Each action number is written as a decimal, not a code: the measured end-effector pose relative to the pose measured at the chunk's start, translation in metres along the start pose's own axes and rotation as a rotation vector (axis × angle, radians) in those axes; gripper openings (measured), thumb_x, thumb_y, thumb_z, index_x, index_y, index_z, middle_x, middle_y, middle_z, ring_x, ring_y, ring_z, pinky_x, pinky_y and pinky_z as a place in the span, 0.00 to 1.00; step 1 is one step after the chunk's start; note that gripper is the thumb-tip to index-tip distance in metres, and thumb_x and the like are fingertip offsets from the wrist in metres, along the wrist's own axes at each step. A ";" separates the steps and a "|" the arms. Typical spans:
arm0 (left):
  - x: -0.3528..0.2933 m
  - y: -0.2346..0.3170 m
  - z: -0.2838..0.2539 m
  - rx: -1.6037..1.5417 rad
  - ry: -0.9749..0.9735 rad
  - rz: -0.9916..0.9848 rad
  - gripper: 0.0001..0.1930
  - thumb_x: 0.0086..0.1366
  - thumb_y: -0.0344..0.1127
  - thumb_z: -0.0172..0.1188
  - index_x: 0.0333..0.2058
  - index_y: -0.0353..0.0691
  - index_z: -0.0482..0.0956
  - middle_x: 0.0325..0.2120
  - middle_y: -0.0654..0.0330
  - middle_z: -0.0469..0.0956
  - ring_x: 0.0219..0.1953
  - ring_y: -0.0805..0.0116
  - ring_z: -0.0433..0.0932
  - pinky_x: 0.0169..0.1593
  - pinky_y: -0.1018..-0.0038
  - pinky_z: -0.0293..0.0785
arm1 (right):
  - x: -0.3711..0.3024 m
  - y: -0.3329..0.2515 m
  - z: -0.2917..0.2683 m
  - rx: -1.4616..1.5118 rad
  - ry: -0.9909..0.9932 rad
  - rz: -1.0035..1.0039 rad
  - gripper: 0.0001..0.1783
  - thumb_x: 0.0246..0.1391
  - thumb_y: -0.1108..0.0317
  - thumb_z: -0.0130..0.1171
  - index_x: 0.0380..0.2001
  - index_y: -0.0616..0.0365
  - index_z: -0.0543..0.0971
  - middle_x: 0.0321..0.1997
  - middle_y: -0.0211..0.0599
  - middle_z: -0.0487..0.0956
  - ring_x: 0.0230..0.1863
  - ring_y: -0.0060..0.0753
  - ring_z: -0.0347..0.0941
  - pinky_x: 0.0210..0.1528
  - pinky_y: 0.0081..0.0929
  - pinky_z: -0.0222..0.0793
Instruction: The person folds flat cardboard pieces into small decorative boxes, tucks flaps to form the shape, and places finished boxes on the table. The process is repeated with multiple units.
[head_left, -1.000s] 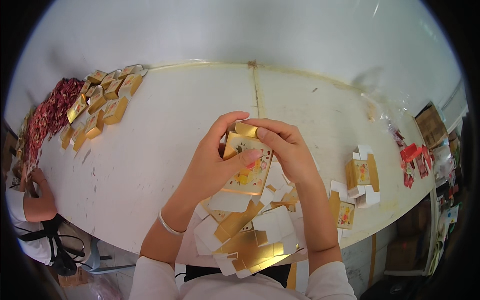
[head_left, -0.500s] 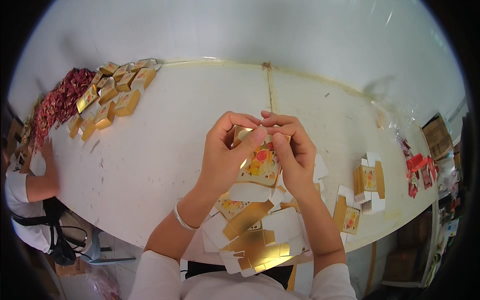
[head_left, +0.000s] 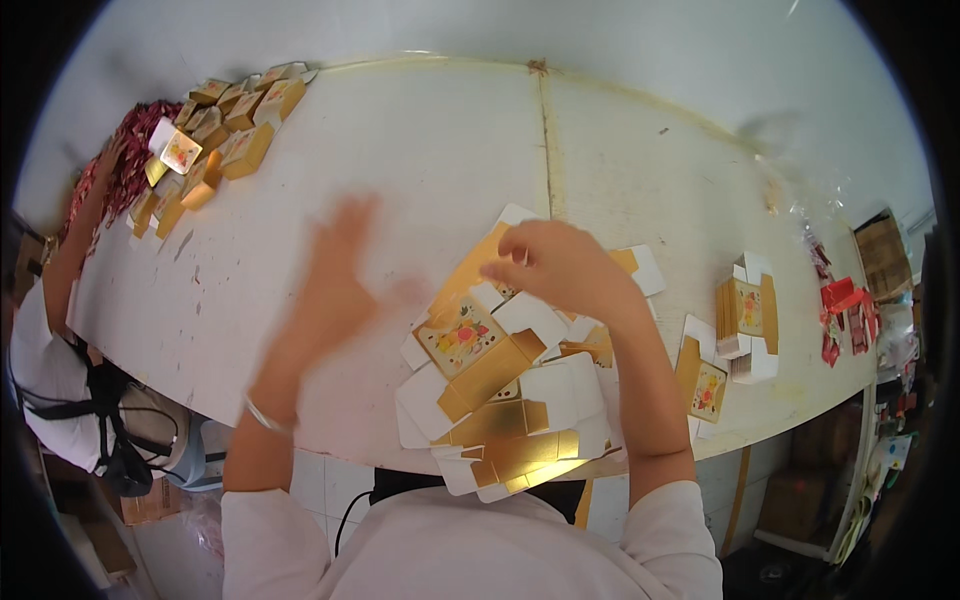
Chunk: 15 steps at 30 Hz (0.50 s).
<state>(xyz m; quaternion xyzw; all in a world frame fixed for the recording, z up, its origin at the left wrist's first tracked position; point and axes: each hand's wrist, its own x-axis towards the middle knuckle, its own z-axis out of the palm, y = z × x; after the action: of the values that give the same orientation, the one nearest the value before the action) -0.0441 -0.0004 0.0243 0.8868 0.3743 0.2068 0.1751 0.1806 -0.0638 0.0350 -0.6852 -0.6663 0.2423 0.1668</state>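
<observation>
The flat cartons (head_left: 490,375) lie in a loose, overlapping pile on the table (head_left: 400,130), directly before the person, with the lowest pieces at the near edge; the right hand (head_left: 560,265) is at the far end of this pile, palm down with fingers curled over a gold panel; whether the fingertips grip the card or only touch it cannot be told. The left hand (head_left: 335,265) is released and blurred, fingers spread, with nothing in it, above bare table left of the pile.

Handling: each carton is judged very light, of thin card, stiff across a panel and weak along its creases; the glossy gold faces are probably slippery, so neighbouring pieces may slide together; the thin flaps are likely to bend or dent under a hard pinch. Hold is best taken at a free side edge of a main panel, thumb on one face and fingers on the other, clear of the flaps.

Materials: the card shows shiny gold panels, matt white flaps with rounded corners, and a coloured fruit print on the square faces; the formed boxes (head_left: 245,150) at the far left are small, gold and block-shaped, beside a crinkled heap of dark red pieces (head_left: 150,130); at the right, a neat stack of cartons (head_left: 745,305) shows layered edges; yellowish tape (head_left: 546,140) covers the table seam.
</observation>
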 end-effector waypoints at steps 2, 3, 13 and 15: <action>-0.038 0.044 0.030 0.105 -0.558 0.240 0.45 0.49 0.64 0.54 0.60 0.43 0.52 0.60 0.40 0.44 0.63 0.42 0.38 0.58 0.39 0.31 | 0.003 0.007 0.015 -0.118 -0.088 0.001 0.21 0.46 0.52 0.56 0.30 0.62 0.75 0.29 0.39 0.76 0.34 0.38 0.71 0.37 0.30 0.66; -0.068 0.045 0.049 0.111 -0.529 0.296 0.45 0.49 0.66 0.52 0.60 0.45 0.52 0.60 0.41 0.43 0.63 0.42 0.38 0.57 0.37 0.32 | 0.010 0.005 0.020 -0.175 -0.126 -0.037 0.21 0.46 0.51 0.55 0.29 0.62 0.75 0.29 0.40 0.76 0.34 0.41 0.71 0.36 0.30 0.66; 0.005 0.031 0.137 0.188 -0.014 0.272 0.41 0.51 0.67 0.48 0.58 0.46 0.56 0.60 0.44 0.45 0.63 0.44 0.40 0.57 0.39 0.37 | 0.040 0.059 0.028 -0.057 0.281 -0.087 0.20 0.46 0.58 0.55 0.35 0.65 0.74 0.42 0.49 0.71 0.44 0.48 0.68 0.42 0.35 0.65; 0.016 0.036 0.141 0.116 -0.070 0.270 0.38 0.52 0.62 0.52 0.57 0.46 0.58 0.60 0.46 0.47 0.62 0.46 0.43 0.58 0.45 0.41 | 0.047 0.078 0.029 -0.006 0.340 -0.087 0.19 0.45 0.59 0.56 0.34 0.66 0.74 0.41 0.50 0.71 0.43 0.49 0.68 0.42 0.36 0.65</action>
<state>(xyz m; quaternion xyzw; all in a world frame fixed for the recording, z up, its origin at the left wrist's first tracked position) 0.0576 -0.0346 -0.0756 0.9444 0.2568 0.1755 0.1071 0.2287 -0.0247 -0.0372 -0.6872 -0.6583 0.1136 0.2854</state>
